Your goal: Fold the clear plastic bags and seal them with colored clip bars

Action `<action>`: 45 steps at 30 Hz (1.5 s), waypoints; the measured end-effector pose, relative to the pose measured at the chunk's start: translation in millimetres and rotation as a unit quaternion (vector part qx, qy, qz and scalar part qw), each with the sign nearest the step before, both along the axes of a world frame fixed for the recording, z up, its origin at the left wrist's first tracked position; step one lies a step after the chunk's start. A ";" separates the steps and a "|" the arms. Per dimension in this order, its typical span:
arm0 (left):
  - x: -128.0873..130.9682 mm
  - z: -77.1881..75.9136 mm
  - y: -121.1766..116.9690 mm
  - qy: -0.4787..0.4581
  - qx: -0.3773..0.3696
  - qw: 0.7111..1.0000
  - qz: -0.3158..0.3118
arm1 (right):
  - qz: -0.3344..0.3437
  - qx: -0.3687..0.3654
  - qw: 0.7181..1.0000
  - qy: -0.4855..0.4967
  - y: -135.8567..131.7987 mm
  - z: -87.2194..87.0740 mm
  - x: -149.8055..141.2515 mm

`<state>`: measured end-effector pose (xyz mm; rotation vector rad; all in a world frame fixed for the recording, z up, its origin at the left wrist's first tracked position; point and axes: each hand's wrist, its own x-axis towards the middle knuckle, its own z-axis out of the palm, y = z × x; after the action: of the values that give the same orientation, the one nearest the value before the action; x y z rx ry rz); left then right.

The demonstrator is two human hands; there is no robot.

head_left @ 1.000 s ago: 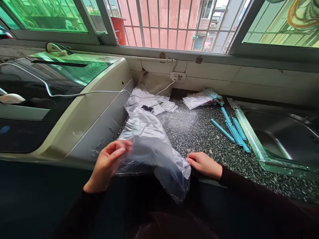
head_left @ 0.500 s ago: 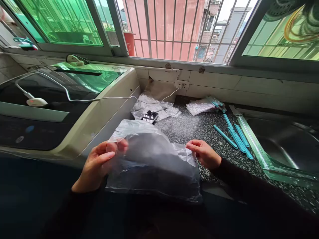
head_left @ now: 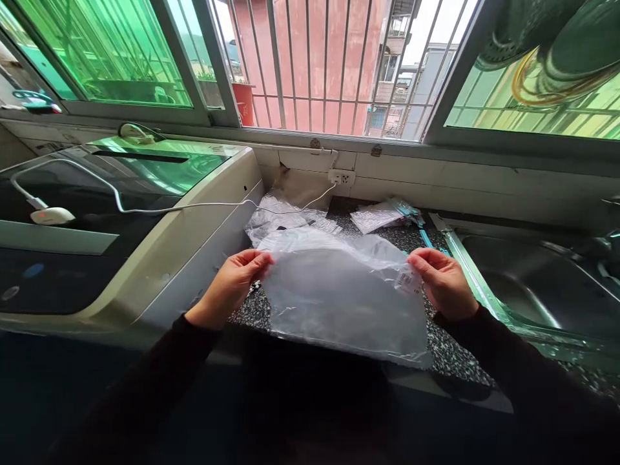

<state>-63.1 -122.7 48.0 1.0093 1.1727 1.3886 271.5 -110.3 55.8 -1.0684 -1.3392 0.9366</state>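
Note:
A translucent plastic bag (head_left: 343, 297) is stretched out between my two hands over the front of the speckled counter. My left hand (head_left: 232, 281) pinches its upper left corner between thumb and fingers. At the upper right corner, my right hand (head_left: 444, 281) grips the bag beside a small white printed label (head_left: 408, 281). The bag looks flat, and I make out nothing inside it. Behind its top edge lies a heap of clear plastic packaging (head_left: 271, 216), partly hidden by the bag.
A top-loading washing machine (head_left: 203, 226) stands at the left, with a white cable (head_left: 194, 206) running across it to a wall socket (head_left: 341, 177). Further right are plastic packets (head_left: 382, 216), turquoise strips (head_left: 426, 237) mostly hidden, and a steel sink (head_left: 513, 278). A barred window is behind.
Both hands have moved right and slightly up with the bag, which is now spread flatter. It now covers most of the phone-like object and many turquoise strips. The view has shifted slightly.

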 end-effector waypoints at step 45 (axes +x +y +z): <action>14.9 -83.9 -31.3 0.429 0.026 0.896 -0.113 | -0.020 -0.136 0.866 -0.480 26.3 -54.6 22.9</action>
<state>-48.2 -154.0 -35.9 1.8324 1.5693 0.7731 294.4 -84.0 1.3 -1.9184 -1.9953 0.5510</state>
